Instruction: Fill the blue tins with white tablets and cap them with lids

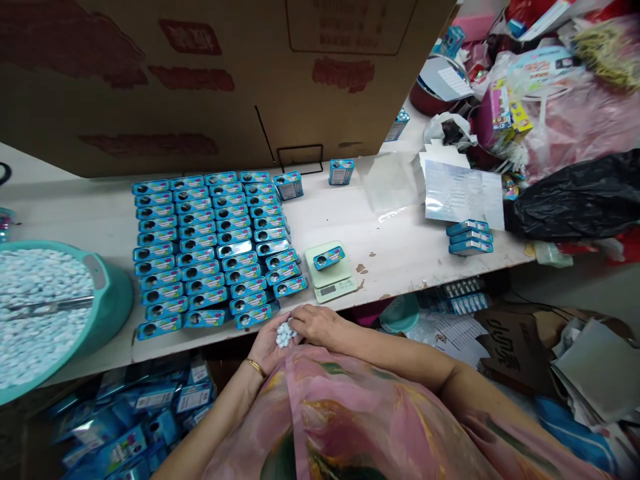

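White candies point(285, 334) lie in the cupped palm of my left hand point(267, 347), just off the table's front edge. My right hand point(317, 325) rests against the candies from the right, its fingers bent over their edge; whether it pinches any is hidden. Beyond my hands a pale green scale point(332, 275) carries one blue tin point(329, 258). Left of the scale, blue tins point(200, 247) stand in four packed columns, dark round openings showing on their tops. At the far left is a teal basin point(113, 300) full of white candies, with a metal scoop point(60, 307) in it.
A big cardboard box point(225, 80) stands along the back. Three stacked tins point(470, 238) and papers point(455, 190) sit on the right, beside a black plastic bag point(580, 193). Below the front edge are many blue packs point(150, 400) and a teal bowl point(400, 315).
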Demonstrator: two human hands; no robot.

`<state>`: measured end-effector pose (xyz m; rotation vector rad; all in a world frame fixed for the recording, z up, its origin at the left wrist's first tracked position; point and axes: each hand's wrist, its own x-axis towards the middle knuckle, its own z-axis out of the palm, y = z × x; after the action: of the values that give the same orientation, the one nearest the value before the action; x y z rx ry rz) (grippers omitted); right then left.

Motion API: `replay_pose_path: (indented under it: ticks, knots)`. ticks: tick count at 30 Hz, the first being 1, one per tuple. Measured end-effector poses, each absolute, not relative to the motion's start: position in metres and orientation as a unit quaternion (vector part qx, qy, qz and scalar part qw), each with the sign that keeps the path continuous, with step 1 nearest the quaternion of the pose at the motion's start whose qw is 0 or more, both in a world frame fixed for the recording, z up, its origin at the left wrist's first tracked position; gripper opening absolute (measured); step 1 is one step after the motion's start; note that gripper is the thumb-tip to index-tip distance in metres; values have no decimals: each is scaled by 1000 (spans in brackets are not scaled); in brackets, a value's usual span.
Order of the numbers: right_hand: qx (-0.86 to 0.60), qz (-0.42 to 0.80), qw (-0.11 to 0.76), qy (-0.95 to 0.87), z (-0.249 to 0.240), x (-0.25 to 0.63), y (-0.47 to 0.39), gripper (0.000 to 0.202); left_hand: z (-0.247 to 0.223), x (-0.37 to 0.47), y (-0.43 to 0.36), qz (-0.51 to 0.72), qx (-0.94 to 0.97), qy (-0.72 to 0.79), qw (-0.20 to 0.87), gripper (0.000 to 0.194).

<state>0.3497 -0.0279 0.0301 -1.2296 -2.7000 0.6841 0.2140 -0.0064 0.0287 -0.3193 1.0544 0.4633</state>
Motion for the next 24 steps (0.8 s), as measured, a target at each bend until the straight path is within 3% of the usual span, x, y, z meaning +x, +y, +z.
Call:
replay_pose_path:
  ticks: [5,10,13,20,24]
  knots:
    - [-402,232,86,-882,26,354,-27,14,24,214,-7,226,-144,475,838,22]
    - [-484,294,237,-789,27,376,-11,18,19,218,0,265,-139,443,845,25]
    - [-540,273,289,-742,31,397,9,16,25,223,11,278,-123,420,855,33]
    - [-612,212,214,-731,20,417,42,16,27,224,15,286,-121,418,854,32]
    - [-602,216,254,-726,17,420,39,20,22,218,7,295,-131,425,846,27]
